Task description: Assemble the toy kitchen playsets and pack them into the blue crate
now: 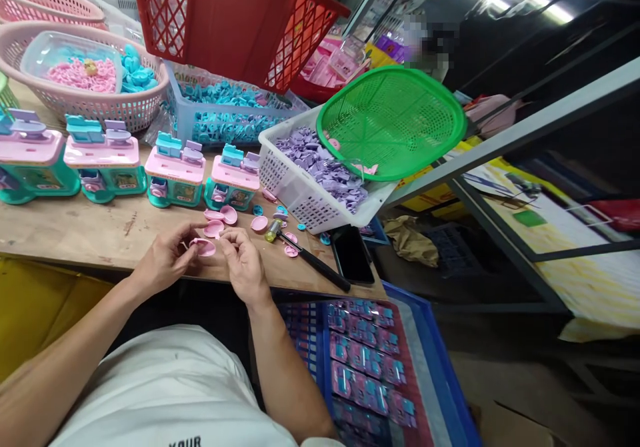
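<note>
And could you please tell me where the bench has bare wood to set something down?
The widest bare patch of the wooden bench lies in front of the row of toys, left of the left hand. A smaller one lies between the right hand and the hammer. It is crowded around the pink pieces and white basket.

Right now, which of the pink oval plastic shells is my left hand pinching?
The pink oval plastic shell at the fingers of your left hand, closest to your white shirt; similar ones lie farther out on the wooden table.
</note>
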Available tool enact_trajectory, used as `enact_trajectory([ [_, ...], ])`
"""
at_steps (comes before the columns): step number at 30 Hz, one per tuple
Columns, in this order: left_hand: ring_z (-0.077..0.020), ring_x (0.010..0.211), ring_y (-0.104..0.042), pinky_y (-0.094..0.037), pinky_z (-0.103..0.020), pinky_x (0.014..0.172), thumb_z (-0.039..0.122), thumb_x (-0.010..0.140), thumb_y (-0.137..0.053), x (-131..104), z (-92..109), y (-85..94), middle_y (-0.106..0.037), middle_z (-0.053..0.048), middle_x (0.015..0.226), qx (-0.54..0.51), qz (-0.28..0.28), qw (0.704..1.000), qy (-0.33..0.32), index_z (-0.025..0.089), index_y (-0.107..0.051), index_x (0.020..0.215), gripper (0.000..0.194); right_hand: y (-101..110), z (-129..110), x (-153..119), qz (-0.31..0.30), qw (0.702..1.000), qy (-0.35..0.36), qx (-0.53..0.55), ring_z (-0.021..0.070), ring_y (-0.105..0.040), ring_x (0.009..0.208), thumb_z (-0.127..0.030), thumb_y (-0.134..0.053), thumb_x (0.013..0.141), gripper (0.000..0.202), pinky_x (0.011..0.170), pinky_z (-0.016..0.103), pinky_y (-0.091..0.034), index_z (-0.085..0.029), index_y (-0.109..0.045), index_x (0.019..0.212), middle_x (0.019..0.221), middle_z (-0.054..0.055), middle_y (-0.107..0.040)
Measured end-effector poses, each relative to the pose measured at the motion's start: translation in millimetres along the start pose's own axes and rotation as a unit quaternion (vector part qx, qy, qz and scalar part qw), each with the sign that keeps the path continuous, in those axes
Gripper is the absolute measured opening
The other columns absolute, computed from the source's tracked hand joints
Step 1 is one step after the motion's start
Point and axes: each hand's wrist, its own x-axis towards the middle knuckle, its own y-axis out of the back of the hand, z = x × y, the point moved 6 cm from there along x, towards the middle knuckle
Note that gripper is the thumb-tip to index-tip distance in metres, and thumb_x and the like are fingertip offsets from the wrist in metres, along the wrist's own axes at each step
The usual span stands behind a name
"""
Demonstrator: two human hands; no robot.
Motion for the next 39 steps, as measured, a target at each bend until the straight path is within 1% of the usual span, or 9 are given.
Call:
enact_trajectory([
  [4,-0.0171,0.072,-0.069,-0.057,-0.026,0.064,0.044,0.088,-0.065,1,2,-21.2,-0.077,-0.010,0.096,-0.045,-0.029,0.999,0.006,0.013,-0.073,0.113,0.041,-8,17,1,-0.010,0.970,-0.126,0.207,0.0134,-0.065,0.073,-0.059,-0.065,0.092,0.037,0.072,0.027,-0.059,-0.022,-0.059,0.096,0.084,-0.001,-0.068],
  [7,-0.0190,0.077,-0.071,-0.058,-0.027,0.068,0.047,0.087,-0.068,4,-3,-29.8,-0.077,-0.010,0.094,-0.078,-0.024,0.996,0.024,0.013,-0.074,0.105,0.039,-9,20,1,0.029,0.962,-0.123,0.243,0.0154,-0.071,0.077,-0.057,-0.070,0.088,0.038,0.074,0.030,-0.062,-0.023,-0.057,0.099,0.089,0.001,-0.072],
  [12,-0.0184,0.073,-0.069,-0.060,-0.029,0.067,0.052,0.085,-0.071,8,-6,-32.1,-0.078,-0.012,0.103,-0.091,-0.024,0.994,0.053,0.012,-0.074,0.114,0.050,-5,16,3,0.041,0.969,-0.082,0.230,0.0173,-0.074,0.098,-0.051,-0.065,0.093,0.040,0.091,0.032,-0.062,-0.023,-0.064,0.121,0.109,0.005,-0.075],
  [15,-0.0192,0.074,-0.069,-0.060,-0.029,0.066,0.052,0.084,-0.070,9,-5,-31.9,-0.078,-0.011,0.098,-0.074,-0.025,0.995,0.059,0.012,-0.075,0.103,0.045,-3,18,3,0.052,0.963,-0.085,0.249,0.0164,-0.075,0.090,-0.051,-0.069,0.091,0.036,0.086,0.031,-0.063,-0.021,-0.069,0.111,0.102,0.003,-0.077],
  [18,-0.0206,0.075,-0.068,-0.057,-0.027,0.065,0.050,0.084,-0.067,10,-3,-31.8,-0.076,-0.009,0.087,-0.040,-0.013,0.997,0.058,0.012,-0.074,0.093,0.040,3,21,1,0.100,0.960,-0.089,0.244,0.0152,-0.073,0.082,-0.050,-0.076,0.086,0.034,0.080,0.029,-0.062,-0.021,-0.071,0.102,0.091,0.002,-0.077],
  [25,-0.0104,0.055,-0.047,-0.037,-0.020,0.052,0.043,0.083,-0.056,9,8,-31.6,-0.054,0.000,0.058,0.075,0.040,0.996,0.025,0.013,-0.064,0.068,0.033,10,2,-9,0.141,0.985,0.002,0.095,0.0190,-0.073,0.095,-0.042,-0.076,0.088,0.020,0.091,0.035,-0.061,-0.023,-0.079,0.093,0.096,0.004,-0.077],
  [31,-0.0096,0.051,-0.045,-0.034,-0.020,0.050,0.042,0.079,-0.055,8,9,-31.7,-0.051,0.001,0.055,0.073,0.068,0.994,0.035,0.015,-0.061,0.065,0.031,-1,9,-16,0.151,0.977,-0.046,0.147,0.0183,-0.075,0.084,-0.043,-0.076,0.089,0.023,0.079,0.032,-0.065,-0.021,-0.076,0.095,0.093,0.004,-0.078],
  [36,-0.0102,0.052,-0.045,-0.033,-0.020,0.050,0.046,0.079,-0.054,8,6,-33.7,-0.051,0.001,0.055,0.070,0.068,0.994,0.058,0.014,-0.063,0.067,0.035,1,8,-16,0.133,0.988,0.007,0.080,0.0181,-0.073,0.093,-0.041,-0.075,0.091,0.021,0.086,0.032,-0.062,-0.020,-0.075,0.093,0.096,0.005,-0.076],
  [39,-0.0109,0.053,-0.047,-0.034,-0.021,0.051,0.047,0.080,-0.054,7,5,-33.9,-0.052,0.000,0.056,0.075,0.073,0.992,0.067,0.013,-0.065,0.069,0.037,3,10,-16,0.134,0.989,0.012,0.065,0.0166,-0.072,0.087,-0.040,-0.074,0.092,0.020,0.083,0.030,-0.061,-0.020,-0.073,0.092,0.093,0.004,-0.075],
])
